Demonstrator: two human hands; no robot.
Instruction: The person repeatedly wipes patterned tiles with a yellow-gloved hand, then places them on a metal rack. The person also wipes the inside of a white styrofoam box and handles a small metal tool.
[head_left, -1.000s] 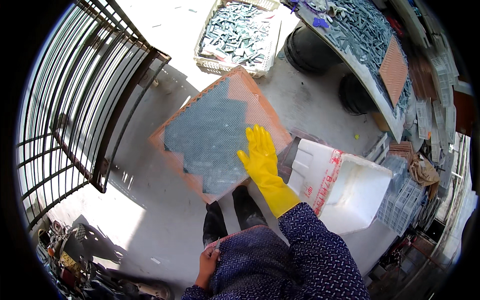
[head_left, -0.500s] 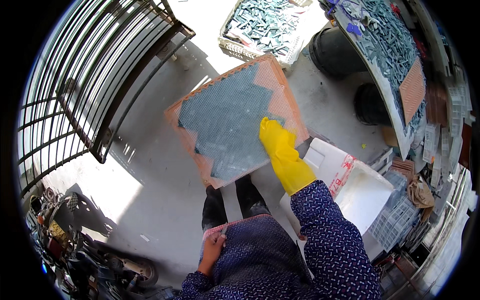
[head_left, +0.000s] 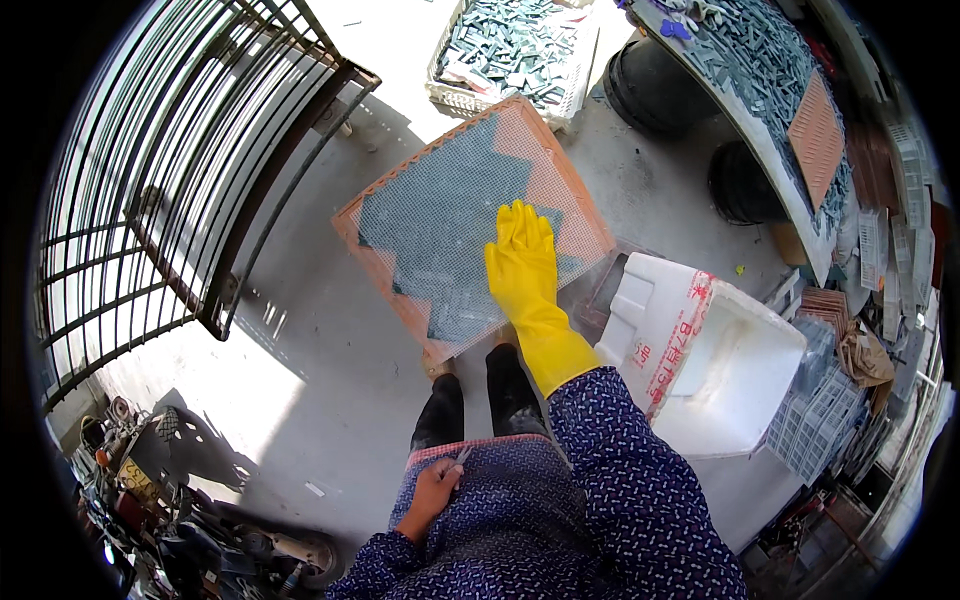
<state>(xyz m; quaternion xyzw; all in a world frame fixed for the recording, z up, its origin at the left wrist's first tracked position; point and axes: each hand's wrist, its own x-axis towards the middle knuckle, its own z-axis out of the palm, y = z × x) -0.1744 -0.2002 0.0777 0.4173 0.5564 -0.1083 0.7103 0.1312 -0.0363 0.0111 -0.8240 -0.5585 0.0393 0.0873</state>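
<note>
Mesh tray point(head_left: 470, 220), orange frame w/ grey-blue tile sheet laid on it, sits tilted on the concrete floor point(head_left: 300, 370) straight ahead of me, just beyond my knees. It lies diamond-wise: one corner points near toward my legs, the opposite corner far toward the white crate of tile bits point(head_left: 515, 50). Long axis runs near-left to far-right, roughly.

My right hand point(head_left: 522, 262), in a yellow rubber glove, is flat on the sheet, fingers straight and together, palm down, pressing, not gripping anything. It rests on the right half of the tray, close to the right-hand edge. My left hand point(head_left: 435, 490) is down by my lap, curled shut around a small thin tool, prob. tweezers or a blade; too small to tell. It's well apart from the tray, so the right is the nearer one by far.

White foam box point(head_left: 720, 360) stands open just right of the tray. Dark bucket point(head_left: 645, 85) far right, beside the table point(head_left: 790, 190) heaped w/ tile pieces. Metal gate point(head_left: 190, 170) at left.
</note>
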